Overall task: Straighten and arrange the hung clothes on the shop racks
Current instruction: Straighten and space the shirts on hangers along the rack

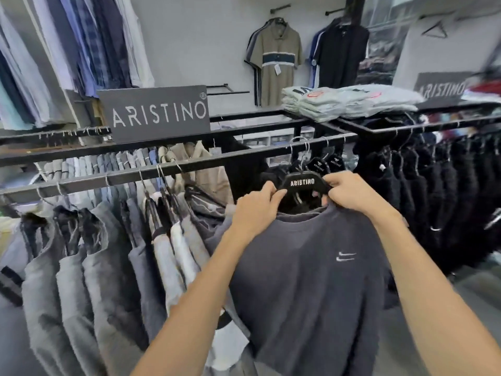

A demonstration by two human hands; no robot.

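Observation:
A dark grey T-shirt point(306, 272) with a small white chest logo hangs in front of me on a black hanger point(303, 183) marked ARISTINO. My left hand point(256, 210) grips the shirt's collar and the hanger's left shoulder. My right hand point(349, 192) pinches the hanger's right end at the collar. The hanger's hook is hidden among other black hangers on the black rack rail point(189, 165). Grey and white shirts point(89, 256) hang close together on the rail to the left, and black garments point(433, 191) fill the rail on the right.
An ARISTINO sign point(157, 112) stands on the rack's top. Folded pale shirts point(339, 101) lie stacked on the rack's top shelf. Two polo shirts point(273, 61) hang on the back wall, and blue shirts point(81, 44) hang high at the left.

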